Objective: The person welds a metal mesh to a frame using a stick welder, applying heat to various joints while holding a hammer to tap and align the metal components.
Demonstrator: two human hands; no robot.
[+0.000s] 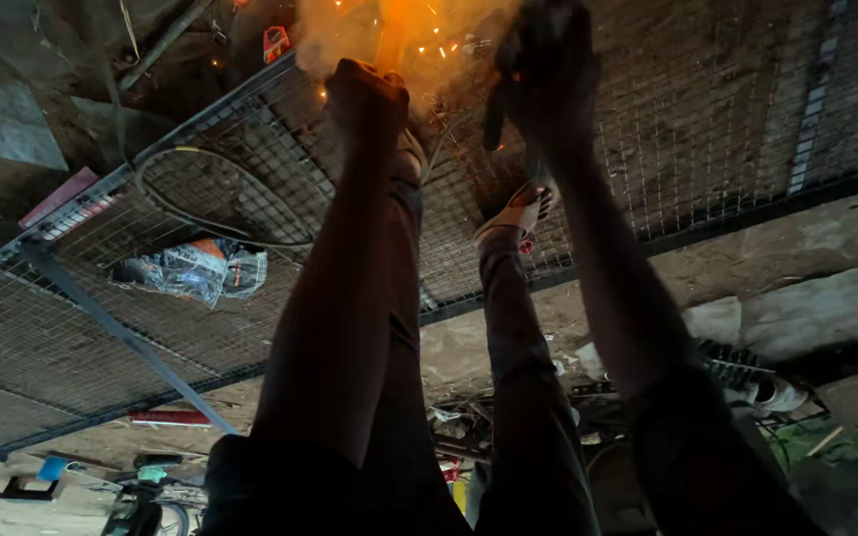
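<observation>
Wire mesh panel (201,189) beneath 2 outstretched arms: left hand (364,94) fisted, right hand (543,69) gripping dark tool (494,119).

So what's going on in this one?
A person stands on a wire-mesh panel lying on the ground and reaches both arms down to its far frame edge. The left hand is a closed fist; the right hand grips a dark tool whose make is hard to tell. Sparks and orange glow burst between the hands, with smoke. A sandalled foot rests on the mesh, beside a looped cable and a plastic-wrapped bundle.
</observation>
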